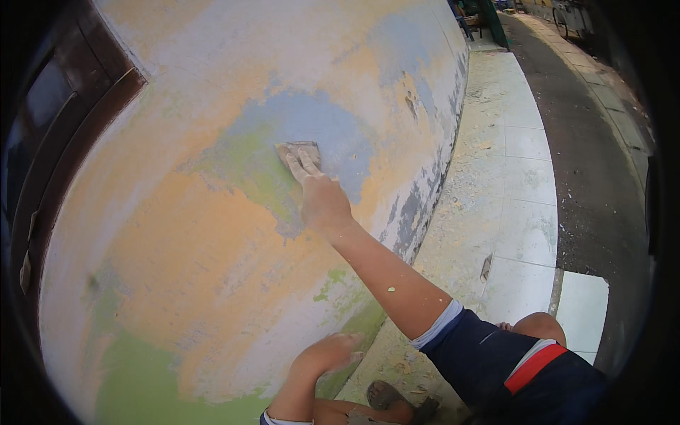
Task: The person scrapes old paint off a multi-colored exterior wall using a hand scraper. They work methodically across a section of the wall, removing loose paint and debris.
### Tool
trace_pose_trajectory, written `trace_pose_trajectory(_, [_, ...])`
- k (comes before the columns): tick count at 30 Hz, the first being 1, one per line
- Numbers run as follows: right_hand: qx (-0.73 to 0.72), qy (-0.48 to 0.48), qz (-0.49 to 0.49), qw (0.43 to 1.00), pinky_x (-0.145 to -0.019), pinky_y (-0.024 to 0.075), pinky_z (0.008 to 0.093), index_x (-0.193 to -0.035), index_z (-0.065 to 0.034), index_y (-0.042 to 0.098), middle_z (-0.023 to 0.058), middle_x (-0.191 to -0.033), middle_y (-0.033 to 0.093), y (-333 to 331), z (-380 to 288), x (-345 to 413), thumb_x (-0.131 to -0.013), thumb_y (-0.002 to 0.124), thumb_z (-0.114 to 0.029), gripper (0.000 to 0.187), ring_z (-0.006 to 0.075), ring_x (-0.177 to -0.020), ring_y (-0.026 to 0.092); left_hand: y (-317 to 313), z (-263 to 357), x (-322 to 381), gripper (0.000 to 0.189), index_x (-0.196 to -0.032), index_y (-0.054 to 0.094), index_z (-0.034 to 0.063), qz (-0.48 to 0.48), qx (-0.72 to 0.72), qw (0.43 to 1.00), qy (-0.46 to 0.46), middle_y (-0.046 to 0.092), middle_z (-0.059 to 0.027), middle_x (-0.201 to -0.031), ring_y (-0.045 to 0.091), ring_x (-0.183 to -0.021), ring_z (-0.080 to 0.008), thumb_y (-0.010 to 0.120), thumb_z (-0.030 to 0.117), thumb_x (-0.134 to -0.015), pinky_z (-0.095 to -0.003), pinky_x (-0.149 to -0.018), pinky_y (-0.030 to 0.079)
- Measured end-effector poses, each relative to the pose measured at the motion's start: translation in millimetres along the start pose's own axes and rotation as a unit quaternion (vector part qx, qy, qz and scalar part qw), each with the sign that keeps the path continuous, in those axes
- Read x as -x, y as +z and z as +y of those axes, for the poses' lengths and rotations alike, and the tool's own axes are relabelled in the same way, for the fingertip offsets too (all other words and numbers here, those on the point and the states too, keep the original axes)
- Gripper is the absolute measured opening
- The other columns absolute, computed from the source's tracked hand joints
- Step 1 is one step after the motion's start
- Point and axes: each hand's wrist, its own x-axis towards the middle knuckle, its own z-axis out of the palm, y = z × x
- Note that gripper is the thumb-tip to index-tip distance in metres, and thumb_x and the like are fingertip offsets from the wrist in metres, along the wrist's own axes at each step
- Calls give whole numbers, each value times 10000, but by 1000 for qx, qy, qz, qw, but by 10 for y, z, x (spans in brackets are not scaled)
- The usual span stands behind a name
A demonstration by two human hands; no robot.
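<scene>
In my right hand (325, 199) is a broad, dust-covered scraper (311, 149), with two fingers laid along its blade. The blade's edge lies against a painted wall (202, 255), on a patch of exposed blue paint (340, 127). Green paint (260, 164) borders this patch on the left, and flaking orange and whitish paint surrounds both. My left hand (334, 351) hangs near the wall's lower part by my knee, fingers bent and a little apart, holding nothing. Whether it touches the wall, I cannot tell.
A tiled ledge (523, 175) strewn with paint flakes runs along the wall's foot. On it lies a small flat piece (486, 267). My sandaled foot (385, 396) rests below. Beyond is a paved lane (589, 202); a brown wooden frame (69, 149) edges the wall at left.
</scene>
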Motion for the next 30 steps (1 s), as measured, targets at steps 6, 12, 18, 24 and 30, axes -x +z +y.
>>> trace_pose_trajectory(6, [-74,49,-13,996,-794,577,545,-1630,-133,277,102,-1696,276,490,71,793,-795,584,82,915,479,-916,693,-138,22,-169,478,-1432,517,-32,54,10,998,1,640,-286,-1320,634,-1228,-399,554,259,-1055,-455,-1050,495])
trace_pose_trajectory(12, [-116,72,-25,990,-789,580,521,-1224,22,584,265,-1133,657,831,1,1538,-847,595,-3,378,424,-925,692,-116,-96,-134,521,-1326,628,-11,29,57,998,14,613,-299,-1356,544,-1289,-475,680,346,-951,-505,-1070,458])
trace_pose_trajectory(18, [-49,40,-44,997,-626,597,528,-1617,-154,305,223,-1589,416,1013,117,1582,-792,580,9,885,425,-814,727,-285,24,154,520,-1243,643,-63,98,61,992,-56,656,-340,-1206,632,-1115,-463,713,353,-940,-498,-978,498])
trace_pose_trajectory(24, [-90,88,-131,983,-816,572,522,-1178,32,596,285,-1127,653,1294,239,1584,-855,589,-9,326,430,-939,689,-187,-295,67,419,-1117,661,-93,270,113,956,-27,693,-300,-1096,672,-969,-450,697,286,-942,-467,-853,559])
trace_pose_trajectory(30, [-197,134,-121,964,-899,548,490,-1587,-32,343,253,-1581,395,873,161,1534,-878,558,15,742,441,-1129,631,67,-615,-181,229,-1061,693,-32,354,454,817,-34,710,-123,-963,696,-853,-255,636,160,-952,-368,-764,589])
